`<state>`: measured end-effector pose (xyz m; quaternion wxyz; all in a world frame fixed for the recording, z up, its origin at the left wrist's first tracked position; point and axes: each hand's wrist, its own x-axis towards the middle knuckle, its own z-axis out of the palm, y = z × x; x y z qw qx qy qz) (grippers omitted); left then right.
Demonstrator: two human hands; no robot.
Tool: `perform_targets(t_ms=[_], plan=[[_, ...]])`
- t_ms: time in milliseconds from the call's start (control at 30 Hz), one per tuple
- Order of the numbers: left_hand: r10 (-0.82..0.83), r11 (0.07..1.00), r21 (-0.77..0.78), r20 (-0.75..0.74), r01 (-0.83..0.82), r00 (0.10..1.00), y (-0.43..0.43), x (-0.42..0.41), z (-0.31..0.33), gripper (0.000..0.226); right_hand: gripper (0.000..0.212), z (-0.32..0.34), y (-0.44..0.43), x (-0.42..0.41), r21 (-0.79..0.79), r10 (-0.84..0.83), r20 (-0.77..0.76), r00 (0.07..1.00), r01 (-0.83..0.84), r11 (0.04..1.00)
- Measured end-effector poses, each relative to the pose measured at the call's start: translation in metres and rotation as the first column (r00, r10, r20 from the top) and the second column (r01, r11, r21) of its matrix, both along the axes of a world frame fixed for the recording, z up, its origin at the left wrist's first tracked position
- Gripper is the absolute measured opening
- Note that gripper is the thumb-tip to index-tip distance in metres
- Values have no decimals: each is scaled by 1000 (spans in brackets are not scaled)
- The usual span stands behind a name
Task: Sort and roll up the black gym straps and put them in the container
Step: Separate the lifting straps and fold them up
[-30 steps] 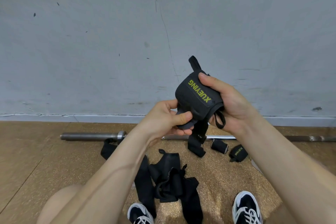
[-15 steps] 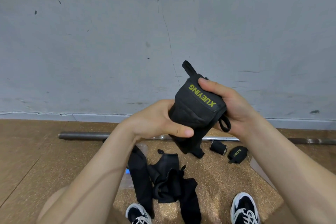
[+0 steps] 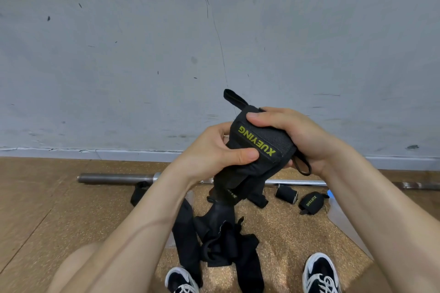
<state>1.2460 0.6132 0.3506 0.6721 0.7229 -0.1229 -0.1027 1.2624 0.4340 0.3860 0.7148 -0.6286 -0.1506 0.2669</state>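
A black gym strap (image 3: 262,144) with yellow XUEYING lettering is held in the air in front of the wall, partly rolled. My left hand (image 3: 214,150) grips its lower left side, thumb pressed on the front. My right hand (image 3: 292,133) curls over its top and right side. The strap's loose tail hangs down below both hands, and a small loop sticks out at the right. A heap of unrolled black straps (image 3: 214,240) lies on the floor between my feet. Two rolled straps (image 3: 285,193) (image 3: 310,201) lie on the floor at the right.
A steel barbell (image 3: 114,178) lies along the foot of the grey wall. Another black strap (image 3: 139,192) lies by it at the left. A clear plastic container edge (image 3: 342,219) shows at the right, partly behind my right arm. My two shoes (image 3: 321,273) are at the bottom.
Both hands have turned the strap and rolled it further; my left thumb has moved up onto its front, and the hanging tail is shorter.
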Motion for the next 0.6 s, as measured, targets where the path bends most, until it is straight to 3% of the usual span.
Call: perform_targets(t_ms=[167, 300, 400, 467, 600], plan=[[-40, 995, -95, -62, 34, 997, -5, -1, -6, 43, 39, -3, -1, -1, -60, 55, -111, 992, -62, 996], [27, 987, -153, -150, -50, 988, -12, 0, -9, 53, 51, -6, -1, 1, -172, 21, -88, 996, -36, 984], [104, 979, -155, -161, -129, 981, -12, 3, -9, 28, 48, -11, 1, 5, -249, -109, 24, 994, 111, 962], [119, 979, -142, -171, -144, 978, -13, 4, -9, 23, 41, -14, 2, 7, -302, -201, 169, 965, 245, 921], [202, 963, -130, -223, -234, 954, -18, 3, -8, 12, 31, -22, 6, 6, -407, -141, 438, 888, 335, 850]])
